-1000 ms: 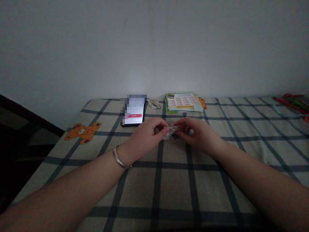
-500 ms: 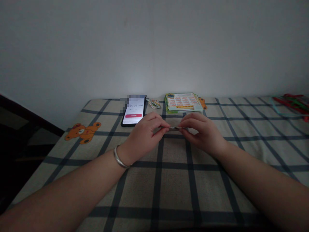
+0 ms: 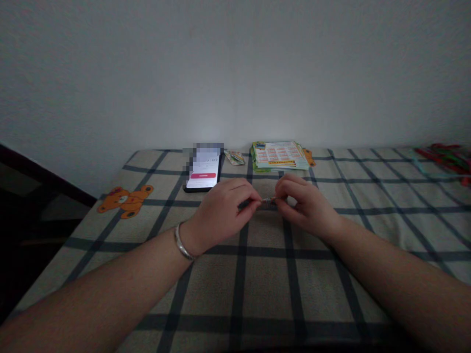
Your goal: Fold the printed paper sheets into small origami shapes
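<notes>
My left hand (image 3: 231, 206) pinches one end of a small folded piece of paper (image 3: 267, 200) between thumb and fingertips. At its other end, the thumb and fingers of my right hand (image 3: 303, 206) are closed on the paper. Only a narrow strip shows between the two hands, just above the cloth; the rest is hidden by fingers. Beyond my hands lie a stack of printed paper sheets (image 3: 279, 154) with calendar-like grids and a small folded paper piece (image 3: 234, 158).
A phone (image 3: 202, 169) with a lit timer screen lies left of the folded piece. The checked tablecloth (image 3: 265, 284) carries bear prints (image 3: 127, 201). Red and green items (image 3: 445, 159) sit at the far right edge. A wall (image 3: 235, 73) stands behind the table.
The paper strip between my fingertips has come slightly nearer and looks narrower. Both hands stay closed on it, with the fingers shifted a little.
</notes>
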`<state>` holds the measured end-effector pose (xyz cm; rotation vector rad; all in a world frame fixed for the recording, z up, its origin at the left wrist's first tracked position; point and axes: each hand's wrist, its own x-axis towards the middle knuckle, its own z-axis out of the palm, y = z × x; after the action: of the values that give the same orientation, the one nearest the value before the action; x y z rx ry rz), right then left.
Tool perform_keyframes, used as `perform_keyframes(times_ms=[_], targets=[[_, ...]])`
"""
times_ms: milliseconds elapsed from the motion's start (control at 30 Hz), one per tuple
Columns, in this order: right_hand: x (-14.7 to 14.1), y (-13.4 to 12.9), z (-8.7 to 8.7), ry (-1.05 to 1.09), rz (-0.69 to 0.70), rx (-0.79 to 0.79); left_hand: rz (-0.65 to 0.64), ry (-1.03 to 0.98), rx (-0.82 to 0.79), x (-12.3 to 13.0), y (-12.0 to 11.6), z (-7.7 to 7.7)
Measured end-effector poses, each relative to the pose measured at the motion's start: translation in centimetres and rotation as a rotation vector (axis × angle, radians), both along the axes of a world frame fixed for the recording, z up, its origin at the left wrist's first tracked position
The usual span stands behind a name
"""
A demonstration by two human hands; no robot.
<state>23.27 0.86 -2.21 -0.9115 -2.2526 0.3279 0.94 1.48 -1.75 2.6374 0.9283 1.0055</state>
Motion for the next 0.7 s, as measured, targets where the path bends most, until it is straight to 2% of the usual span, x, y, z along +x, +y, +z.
perform_keyframes(times_ms=[233, 500, 700], targets=[[0.33, 0.05, 0.19, 0.015, 0.045, -0.009, 0.011, -0.038, -0.023, 0.0, 0.17, -0.08], [0.21, -0.01, 0.21, -0.025, -0.025, 0.082, 0.014, -0.04, -0.052, -0.06, 0.23, 0.08], [0.38, 0.29, 0.45, 0.002, 0.016, 0.034, 0.056, -0.027, 0.054, -0.39, 0.5, 0.22]])
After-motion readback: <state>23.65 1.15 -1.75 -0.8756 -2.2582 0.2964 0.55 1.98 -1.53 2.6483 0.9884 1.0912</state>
